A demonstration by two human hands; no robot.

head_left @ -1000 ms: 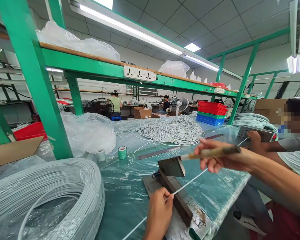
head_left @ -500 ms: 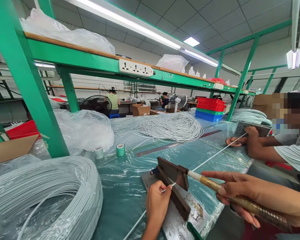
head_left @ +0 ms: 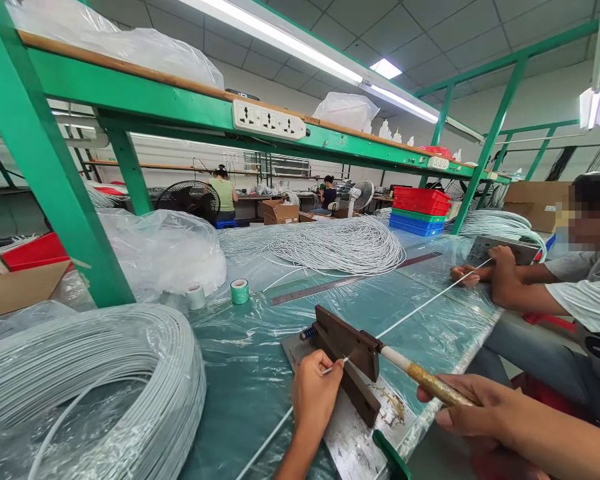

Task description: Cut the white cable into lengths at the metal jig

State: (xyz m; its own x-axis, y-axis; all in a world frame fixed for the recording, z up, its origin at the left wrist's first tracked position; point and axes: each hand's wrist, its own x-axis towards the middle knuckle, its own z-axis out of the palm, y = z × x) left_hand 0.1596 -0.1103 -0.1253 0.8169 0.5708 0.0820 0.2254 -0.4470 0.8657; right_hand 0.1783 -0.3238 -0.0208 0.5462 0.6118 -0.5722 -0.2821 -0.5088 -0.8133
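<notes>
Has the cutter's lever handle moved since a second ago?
Yes. The lever handle, gripped by the right hand, has swung down: earlier its blade stood raised above the base block; now it sits lowered against it.

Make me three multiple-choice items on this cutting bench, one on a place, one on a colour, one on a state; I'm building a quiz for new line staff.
1. Where does the green tape roll stand?
A. on the upper shelf
B. on the table beside the white tape roll
C. in the red bins

2. What colour is the wire fed through the cutter?
A. white
B. black
C. red

3. How is the cutter's handle?
A. raised upright
B. lying detached
C. pressed low under the right hand

Answers: 1 B, the two rolls stand side by side on the plastic-covered table. 2 A, the strand pinched by the left hand is white. 3 C, the handle slopes down under the hand.
</notes>
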